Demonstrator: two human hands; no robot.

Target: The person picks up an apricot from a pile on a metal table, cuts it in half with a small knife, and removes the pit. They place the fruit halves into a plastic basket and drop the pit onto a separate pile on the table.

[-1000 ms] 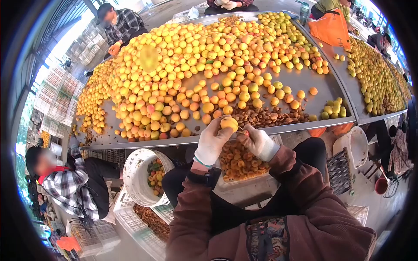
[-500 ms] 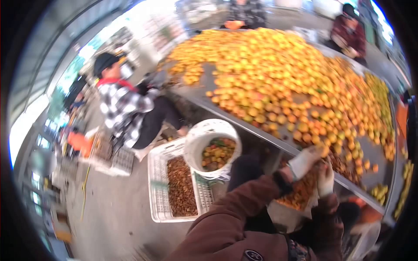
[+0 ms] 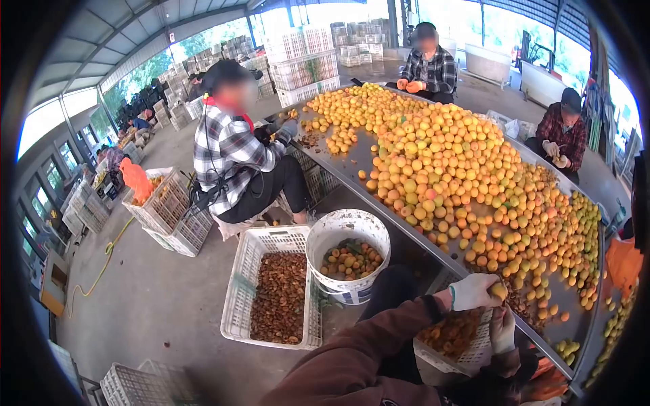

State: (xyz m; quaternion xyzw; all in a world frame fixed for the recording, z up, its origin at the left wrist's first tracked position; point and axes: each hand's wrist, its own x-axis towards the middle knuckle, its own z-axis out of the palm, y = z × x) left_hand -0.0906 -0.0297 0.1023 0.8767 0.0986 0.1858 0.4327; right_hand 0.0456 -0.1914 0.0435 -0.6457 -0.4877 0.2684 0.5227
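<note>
Lower right of frame: gloved left hand [image 3: 474, 292] has its fingers closed around an apricot [image 3: 499, 291] at the table [image 3: 350, 162] edge, above a white crate [image 3: 475, 350] of halved fruit. Gloved right hand [image 3: 502, 329] sits just below, fingers curled; can't tell what they grip.

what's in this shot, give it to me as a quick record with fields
setting: open shed, people seated around a metal table
hands: gloved left hand grips an apricot; gloved right hand just below, grip unclear
on table: apricot pile
under hands: mesh crate of cut fruit
beside: white bucket with fruit; pit crate of brown pits
co-worker: person in a plaid shirt, seated at the table
</note>
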